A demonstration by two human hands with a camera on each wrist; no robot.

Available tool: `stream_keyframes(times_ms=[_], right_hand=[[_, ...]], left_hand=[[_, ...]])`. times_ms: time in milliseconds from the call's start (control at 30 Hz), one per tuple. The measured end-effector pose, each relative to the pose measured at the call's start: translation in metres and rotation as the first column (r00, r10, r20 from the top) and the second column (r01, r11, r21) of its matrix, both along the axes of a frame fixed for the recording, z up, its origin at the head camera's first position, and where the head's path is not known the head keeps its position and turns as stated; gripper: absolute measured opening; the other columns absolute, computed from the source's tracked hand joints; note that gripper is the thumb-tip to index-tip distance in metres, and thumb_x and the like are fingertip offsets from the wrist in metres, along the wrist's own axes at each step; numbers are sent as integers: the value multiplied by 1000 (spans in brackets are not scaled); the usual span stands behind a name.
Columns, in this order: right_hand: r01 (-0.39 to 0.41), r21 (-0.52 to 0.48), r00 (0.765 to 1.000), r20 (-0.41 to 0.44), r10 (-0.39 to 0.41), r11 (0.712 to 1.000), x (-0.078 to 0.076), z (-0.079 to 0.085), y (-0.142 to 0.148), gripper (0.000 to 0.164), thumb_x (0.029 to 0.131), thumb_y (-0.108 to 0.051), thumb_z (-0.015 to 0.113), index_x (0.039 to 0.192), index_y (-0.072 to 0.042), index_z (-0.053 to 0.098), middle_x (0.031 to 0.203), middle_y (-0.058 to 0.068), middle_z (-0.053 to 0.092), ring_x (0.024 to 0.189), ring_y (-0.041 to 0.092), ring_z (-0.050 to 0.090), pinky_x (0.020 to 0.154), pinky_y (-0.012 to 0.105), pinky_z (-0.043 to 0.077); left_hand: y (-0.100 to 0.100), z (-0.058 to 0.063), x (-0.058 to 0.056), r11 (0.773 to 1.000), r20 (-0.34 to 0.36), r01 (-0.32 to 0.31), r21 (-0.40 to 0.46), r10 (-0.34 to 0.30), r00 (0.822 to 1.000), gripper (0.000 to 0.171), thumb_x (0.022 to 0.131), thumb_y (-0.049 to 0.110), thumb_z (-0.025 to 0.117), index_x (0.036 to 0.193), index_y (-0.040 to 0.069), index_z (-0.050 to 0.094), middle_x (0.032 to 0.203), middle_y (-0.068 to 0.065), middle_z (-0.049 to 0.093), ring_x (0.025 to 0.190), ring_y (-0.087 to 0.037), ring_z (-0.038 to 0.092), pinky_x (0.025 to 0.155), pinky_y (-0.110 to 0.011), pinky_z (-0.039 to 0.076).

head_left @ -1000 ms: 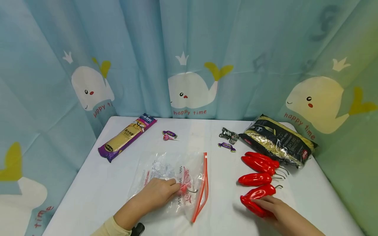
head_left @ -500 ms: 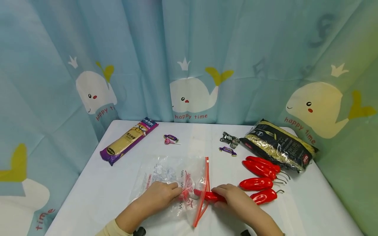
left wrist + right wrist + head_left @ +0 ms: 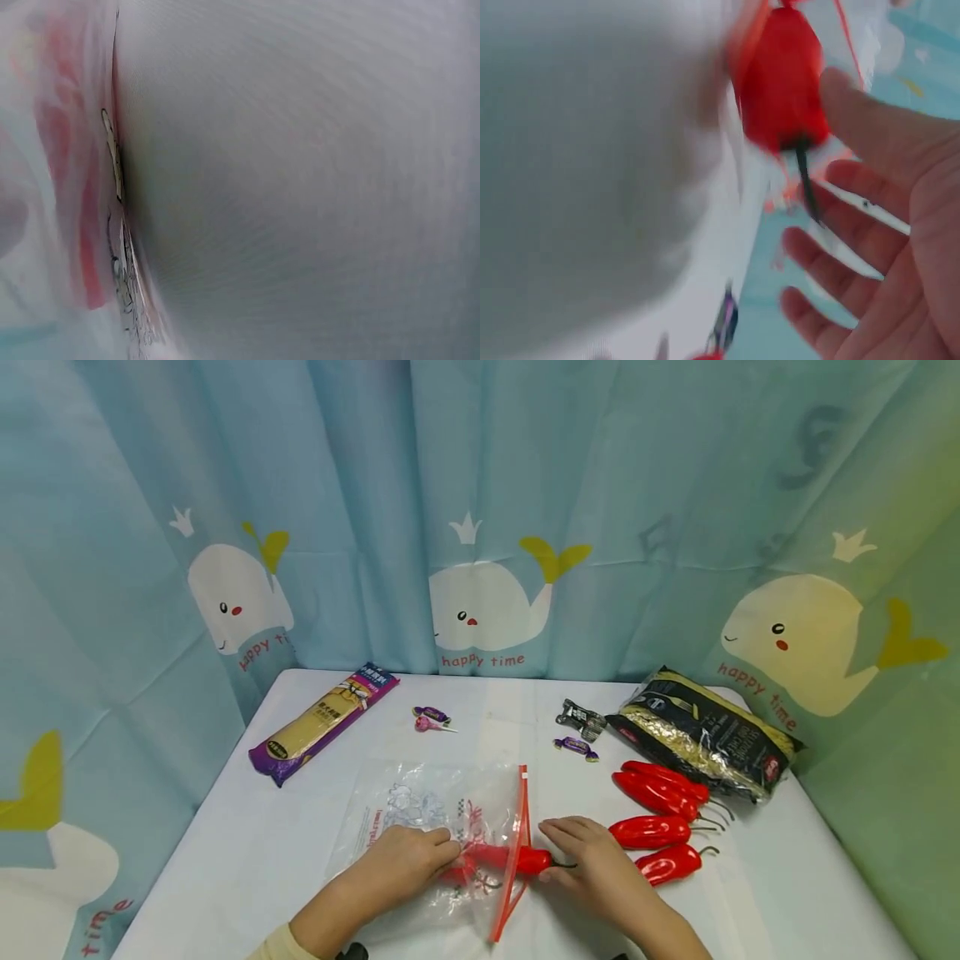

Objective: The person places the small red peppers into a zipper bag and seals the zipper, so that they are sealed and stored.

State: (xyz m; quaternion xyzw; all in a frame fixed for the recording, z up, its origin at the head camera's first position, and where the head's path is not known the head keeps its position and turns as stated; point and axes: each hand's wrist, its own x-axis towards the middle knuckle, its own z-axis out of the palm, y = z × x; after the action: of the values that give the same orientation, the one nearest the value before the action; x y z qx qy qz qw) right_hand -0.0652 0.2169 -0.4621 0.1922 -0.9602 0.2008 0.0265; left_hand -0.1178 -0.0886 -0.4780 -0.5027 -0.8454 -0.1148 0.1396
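Note:
My left hand [image 3: 408, 864] grips the upper layer of a clear zip bag [image 3: 375, 802] lying on the table. In the left wrist view only the blurred plastic and red shapes show. A red chili pepper [image 3: 534, 861] reaches through the bag's mouth at the red zip, its stem end outside. Another red pepper, partly hidden, lies inside the bag. Beside the stem is my right hand [image 3: 588, 864], fingers spread and relaxed. The right wrist view shows its thumb [image 3: 844, 94] close to the pepper [image 3: 784, 82]; I cannot tell whether they touch.
Several red peppers [image 3: 648, 832] lie to the right, before a black and gold pasta bag [image 3: 705, 735]. Wrapped candies [image 3: 576, 747] and a lollipop [image 3: 424, 724] sit toward the back. A purple pasta packet [image 3: 322, 724] lies at the left; a curtain [image 3: 360, 527] hangs behind.
My right hand took a pepper from the right, carried it left into the bag's mouth and let it go. My left hand stays on the bag.

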Motion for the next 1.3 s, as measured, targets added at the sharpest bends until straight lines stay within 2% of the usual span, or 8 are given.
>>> stream_keyframes(times_ms=[167, 233, 300, 433, 767, 967, 1167, 1300], right_hand=[[149, -13, 981, 126, -147, 989, 9, 7, 18, 29, 87, -27, 78, 111, -10, 76, 101, -2, 71, 91, 19, 65, 80, 40, 55], [211, -15, 945, 260, -200, 977, 13, 9, 21, 21, 91, -32, 74, 98, -13, 79, 82, -7, 67, 74, 14, 60, 67, 32, 52], [269, -18, 884, 403, -239, 963, 17, 10, 22, 26, 94, -37, 69, 87, -14, 78, 66, -7, 59, 62, 12, 51, 57, 28, 42], [300, -45, 788, 575, -221, 953, 26, 10, 21, 33, 97, -38, 64, 77, -14, 73, 56, -4, 47, 55, 14, 43, 53, 27, 34], [299, -191, 705, 705, -81, 935, 32, 17, 19, 25, 95, -33, 69, 93, -9, 76, 62, 1, 58, 61, 17, 54, 59, 28, 44], [242, -227, 736, 676, -26, 943, 26, 15, 18, 20, 94, -26, 72, 99, -8, 77, 63, 0, 59, 61, 17, 54, 58, 28, 45], [71, -240, 859, 508, 63, 968, 8, 7, 9, 16, 98, -26, 66, 94, -14, 76, 63, -8, 57, 57, 8, 51, 54, 27, 42], [-3, -243, 915, 391, 101, 970, -9, 0, -6, 17, 98, -27, 65, 95, -15, 77, 69, -14, 59, 61, 3, 50, 56, 26, 43]], left_hand=[[1, 3, 1, 999, 74, -16, -47, 20, 997, 12, 96, 29, 67, 88, 24, 60, 78, 11, 56, 55, -2, 37, 52, -15, 36], [1, 3, 1, 998, 82, -19, -57, 24, 996, 12, 96, 29, 67, 88, 24, 61, 78, 11, 56, 55, -2, 36, 52, -15, 36], [2, 3, 1, 998, 81, -19, -56, 23, 996, 12, 97, 30, 67, 88, 24, 61, 77, 11, 56, 55, -2, 36, 52, -15, 35], [2, 2, 1, 999, 55, -21, -49, 24, 998, 14, 96, 30, 67, 86, 24, 59, 75, 11, 55, 54, -2, 35, 51, -17, 34], [2, 2, 2, 999, 48, -25, -38, 26, 999, 16, 94, 29, 68, 84, 24, 58, 73, 11, 53, 53, -2, 34, 49, -18, 29], [2, 3, 3, 999, 76, -24, -44, 27, 997, 14, 94, 27, 70, 85, 25, 59, 75, 12, 54, 54, -1, 33, 51, -14, 30], [2, 3, 3, 1000, 30, -7, -14, 7, 1000, 13, 93, 30, 71, 88, 24, 60, 81, 12, 59, 54, -3, 38, 50, -17, 35], [2, 1, 3, 1000, -13, 0, 2, 0, 1000, 17, 93, 32, 69, 85, 23, 57, 77, 11, 54, 52, -4, 36, 47, -20, 33]])
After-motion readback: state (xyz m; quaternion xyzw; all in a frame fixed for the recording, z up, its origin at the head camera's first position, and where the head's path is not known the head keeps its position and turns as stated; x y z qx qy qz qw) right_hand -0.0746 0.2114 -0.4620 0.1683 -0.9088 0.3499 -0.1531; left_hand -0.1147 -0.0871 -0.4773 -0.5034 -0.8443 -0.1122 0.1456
